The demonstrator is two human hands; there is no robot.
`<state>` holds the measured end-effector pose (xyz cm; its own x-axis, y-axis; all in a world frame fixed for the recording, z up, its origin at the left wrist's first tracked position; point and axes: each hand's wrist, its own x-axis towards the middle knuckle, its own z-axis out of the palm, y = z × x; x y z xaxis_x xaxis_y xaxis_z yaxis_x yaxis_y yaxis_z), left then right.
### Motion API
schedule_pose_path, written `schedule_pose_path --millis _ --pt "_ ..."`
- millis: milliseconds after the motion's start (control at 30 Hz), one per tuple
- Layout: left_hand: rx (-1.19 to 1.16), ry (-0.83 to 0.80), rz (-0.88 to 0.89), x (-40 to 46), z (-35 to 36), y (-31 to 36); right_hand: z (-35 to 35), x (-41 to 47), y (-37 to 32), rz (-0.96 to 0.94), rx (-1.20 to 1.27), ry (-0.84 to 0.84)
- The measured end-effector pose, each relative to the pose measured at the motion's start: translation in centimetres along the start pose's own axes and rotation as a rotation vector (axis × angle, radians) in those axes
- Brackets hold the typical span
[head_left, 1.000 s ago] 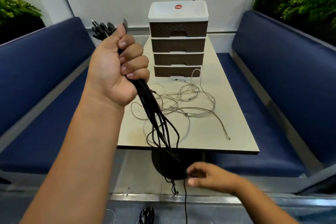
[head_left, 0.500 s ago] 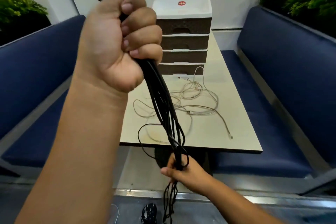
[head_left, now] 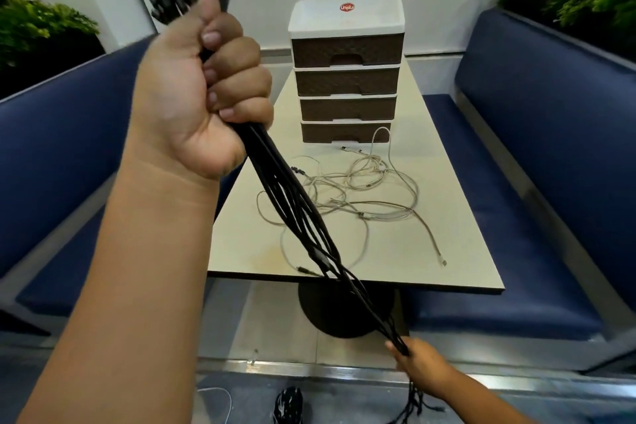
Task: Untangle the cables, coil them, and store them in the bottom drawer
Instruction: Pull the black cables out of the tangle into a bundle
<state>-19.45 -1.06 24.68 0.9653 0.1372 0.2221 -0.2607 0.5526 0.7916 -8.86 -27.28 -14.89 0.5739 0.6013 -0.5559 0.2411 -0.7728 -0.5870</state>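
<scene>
Head view: black cables (head_left: 292,213) in both hands.

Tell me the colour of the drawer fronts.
Dark brown drawer fronts with a woven texture, white frame; head view.

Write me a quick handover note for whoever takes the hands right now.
Left hand: raised, fist gripping the black cables near their plug ends.
Right hand: low, in front of the table edge, gripping the same bundle, which runs taut between the hands; loose ends hang below.
White cables: tangled on the table, in front of the drawer unit.
Bottom drawer: shut, like the rest.
Done: black cables gathered into one bundle.
Left: coil the black ones, untangle and coil the white ones, open the bottom drawer, store all.
</scene>
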Motion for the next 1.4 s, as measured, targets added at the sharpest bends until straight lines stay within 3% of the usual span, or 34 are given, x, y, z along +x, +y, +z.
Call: schedule_pose_path --millis 133,200,300,500,600,733,833,933,1100,1267,1400 --pt "-0.011 0.112 0.041 0.3 -0.5 -1.4 -0.5 0.1 1.8 0.07 0.121 0.089" --pt "-0.001 0.139 0.055 0.3 -0.5 -1.4 -1.0 -0.4 2.0 0.076 0.064 0.076" --pt "-0.02 0.129 0.11 0.1 0.0 -0.6 -1.3 -1.1 3.3 0.108 -0.116 0.009" --pt "0.096 0.205 0.05 0.8 1.3 -2.1 -3.4 -2.4 3.6 0.042 -0.058 -0.295" --pt "0.087 0.255 -0.022 1.1 1.7 -5.3 -7.5 -3.8 -2.3 -0.143 -0.113 -0.354" --pt "0.11 0.252 -0.097 1.4 2.4 -9.1 -11.5 -8.7 -13.1 -0.599 0.479 -0.225" --pt "0.066 0.259 -0.094 1.7 2.6 -10.0 -10.6 -10.9 -18.5 -0.756 0.658 -0.066" --pt "0.059 0.243 -0.055 1.8 2.1 -8.9 -7.3 -9.6 -19.8 -0.632 0.725 0.086" --pt "0.075 0.259 0.026 1.8 0.6 -6.6 -4.7 -6.3 -17.6 -0.537 0.694 0.031" --pt "0.075 0.269 0.093 1.8 -0.9 -4.4 -2.4 -3.2 -14.7 -0.491 0.506 0.055" --pt "0.034 0.271 0.114 2.1 -2.8 -3.0 -1.2 -0.7 -13.1 -0.406 0.376 -0.06"
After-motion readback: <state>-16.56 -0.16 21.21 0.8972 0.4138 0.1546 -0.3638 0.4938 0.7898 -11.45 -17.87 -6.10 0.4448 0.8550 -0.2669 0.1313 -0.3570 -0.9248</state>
